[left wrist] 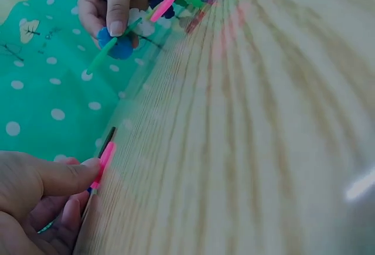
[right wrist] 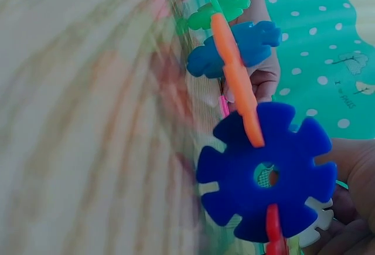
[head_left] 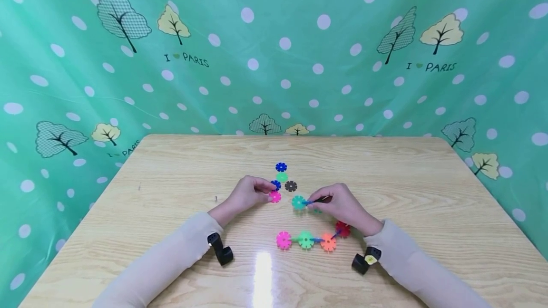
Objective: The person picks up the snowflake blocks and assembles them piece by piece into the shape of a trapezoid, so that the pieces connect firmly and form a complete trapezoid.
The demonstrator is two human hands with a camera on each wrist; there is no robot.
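My left hand [head_left: 250,192] pinches the edge of a pink notched plastic disc [head_left: 275,197] at the tabletop; thumb and fingertips meet on the pink disc [left wrist: 104,164] in the left wrist view. Just beyond it lies a blue disc [head_left: 276,185], close to the fingertips. With thumb and fingers, my right hand [head_left: 338,201] holds the far end of a chain of interlocked discs, gripping a blue disc [left wrist: 120,45] with a teal-green disc [head_left: 298,202] slotted to it. The chain curves back through a red disc [head_left: 342,229] to a pink end disc [head_left: 284,240]. The right hand hides part of it.
Loose discs lie beyond the hands: a black one [head_left: 291,186], a light green one [head_left: 281,177] and another blue one [head_left: 280,167]. The wooden table [head_left: 192,156] meets a green dotted cloth [head_left: 282,84] at the back. Each wrist carries a black camera.
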